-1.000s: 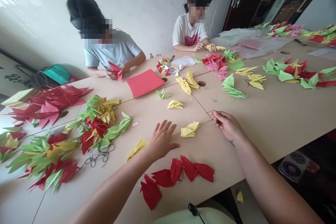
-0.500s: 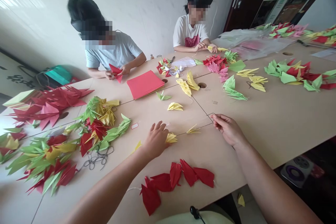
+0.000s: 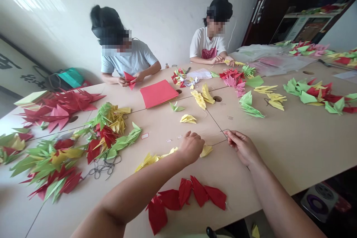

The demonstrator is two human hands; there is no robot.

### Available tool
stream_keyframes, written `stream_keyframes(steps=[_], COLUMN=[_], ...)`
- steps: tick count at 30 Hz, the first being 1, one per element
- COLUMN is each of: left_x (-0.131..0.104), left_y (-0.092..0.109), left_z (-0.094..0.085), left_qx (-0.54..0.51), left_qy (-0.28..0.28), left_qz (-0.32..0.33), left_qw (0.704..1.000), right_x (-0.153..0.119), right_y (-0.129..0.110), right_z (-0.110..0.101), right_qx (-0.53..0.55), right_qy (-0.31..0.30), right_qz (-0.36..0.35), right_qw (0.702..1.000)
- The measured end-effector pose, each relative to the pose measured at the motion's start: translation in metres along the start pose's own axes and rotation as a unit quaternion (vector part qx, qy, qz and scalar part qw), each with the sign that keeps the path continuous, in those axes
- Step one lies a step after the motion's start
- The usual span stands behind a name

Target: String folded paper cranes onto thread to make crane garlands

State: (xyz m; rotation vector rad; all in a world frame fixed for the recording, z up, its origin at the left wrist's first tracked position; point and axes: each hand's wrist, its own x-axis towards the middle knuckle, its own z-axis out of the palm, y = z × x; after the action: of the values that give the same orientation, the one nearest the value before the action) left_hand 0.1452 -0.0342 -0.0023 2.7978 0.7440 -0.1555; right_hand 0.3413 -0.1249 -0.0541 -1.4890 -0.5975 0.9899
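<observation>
My left hand (image 3: 192,147) reaches over the table with its fingers curled down. At its fingertips, which are partly hidden, is a folded yellow paper piece (image 3: 206,151). Between thumb and fingers, my right hand (image 3: 241,145) pinches a thin dark strand (image 3: 224,131); whether it is thread or wire I cannot tell. Behind my left wrist lie more folded yellow pieces (image 3: 149,160), partly covered by the forearm. A single yellow folded piece (image 3: 188,119) rests beyond the left hand. Nearer to me lies a row of red folded pieces (image 3: 185,192) with some white string.
Heaps of green, red and yellow folded paper (image 3: 55,160) fill the left side, beside tangled dark cord (image 3: 106,168). A red paper stack (image 3: 158,93) lies farther back. Two people sit opposite, handling folded paper. More folded paper (image 3: 320,93) lies at the right.
My left hand has moved right, onto the thin yellow piece, which now appears turned and closer to the fingers. My right hand keeps its pinch. The view has shifted slightly.
</observation>
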Motion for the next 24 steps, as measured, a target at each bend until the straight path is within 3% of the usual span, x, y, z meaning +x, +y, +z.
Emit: stream_keyframes(steps=[4,8,15,20,24], left_x=[-0.018,-0.02,-0.008,-0.039,-0.067], left_y=[-0.014,-0.011,0.005,-0.017,-0.034], left_z=[-0.005,-0.008,0.009,0.007,0.003], left_qx=[-0.015,-0.042,-0.052,-0.023,-0.019], left_qy=[0.017,0.051,-0.01,-0.008,0.024], left_qz=[-0.03,-0.04,0.026,0.013,0.011], left_qw=[0.999,0.997,0.998,1.0,0.999], right_x=[0.0,0.001,0.0,-0.004,-0.014], right_y=[0.0,0.001,0.006,0.001,-0.011], right_z=[0.002,0.004,-0.004,-0.01,-0.002], right_qx=[0.001,-0.005,-0.025,-0.093,-0.208], right_qy=[-0.002,-0.005,0.011,-0.002,-0.077], right_qz=[-0.011,-0.019,-0.035,-0.067,-0.092], right_qw=[1.0,1.0,0.999,0.993,0.971])
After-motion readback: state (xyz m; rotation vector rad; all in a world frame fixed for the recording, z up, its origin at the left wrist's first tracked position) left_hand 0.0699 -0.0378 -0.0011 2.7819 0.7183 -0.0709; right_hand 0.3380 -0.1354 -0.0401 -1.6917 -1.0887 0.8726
